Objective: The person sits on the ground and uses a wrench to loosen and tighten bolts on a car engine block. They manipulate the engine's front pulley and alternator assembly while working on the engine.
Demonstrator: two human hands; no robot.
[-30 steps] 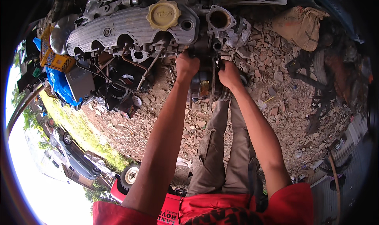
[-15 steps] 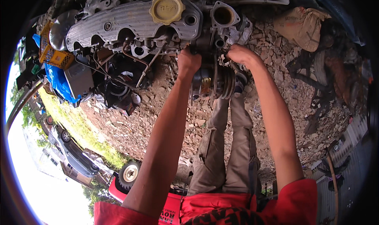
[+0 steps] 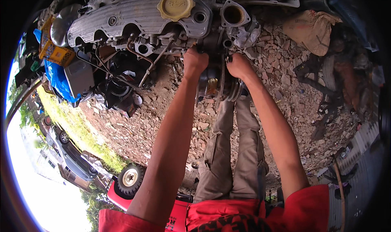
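A car engine (image 3: 138, 22) with a ribbed grey valve cover and a yellow oil filler cap (image 3: 176, 4) fills the upper middle. My left hand (image 3: 195, 62) is closed against the engine's front end, just below the cover's right corner. Across a narrow gap, my right hand (image 3: 239, 65) is closed beside the dark parts under the round-mouthed metal housing (image 3: 235, 15). My fingertips are turned away, so whatever they grip is hidden. Between and below my hands sit a grooved pulley (image 3: 235, 90) and a dark rounded unit (image 3: 209, 83).
Stony, rubble-strewn ground (image 3: 163, 109) lies beneath. At left are a yellow crate (image 3: 61, 54), a blue plastic sheet (image 3: 59, 81) and black pipes and hoses. A tan sack (image 3: 311, 32) and dark metal parts (image 3: 326, 85) lie at right. A wheel (image 3: 130, 178) of a red vehicle shows lower left.
My right hand has shifted left, closer to my left hand and the pulley. My left hand stays at nearly the same spot on the engine.
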